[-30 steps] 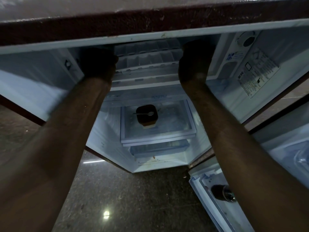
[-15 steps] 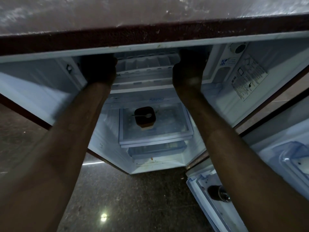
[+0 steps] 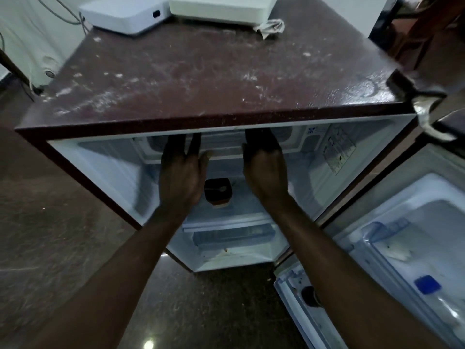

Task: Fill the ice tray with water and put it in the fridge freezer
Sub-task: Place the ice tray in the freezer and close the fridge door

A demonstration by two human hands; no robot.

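The small maroon fridge [image 3: 214, 71] stands open and I look down over its dusty top. Just under the top's front edge lies the freezer compartment [image 3: 221, 144]. The top edge hides most of its inside, and I cannot make out the ice tray there. My left hand [image 3: 181, 177] rests at the freezer's front with its fingers spread and pointing inward, holding nothing. My right hand [image 3: 264, 170] is beside it at the same opening. Its fingertips reach under the top edge and are hidden.
A dark square container [image 3: 217, 191] with a spoon sits on the glass shelf below my hands, above a clear drawer [image 3: 226, 235]. The open door [image 3: 402, 248] swings out at the right with a blue item [image 3: 427, 284] in its rack. White boxes [image 3: 125, 13] lie on the fridge top.
My head has risen, so the fridge top now fills the view. Both hands have drawn back from the ends of the ice tray toward the freezer's front, and the tray is out of sight.
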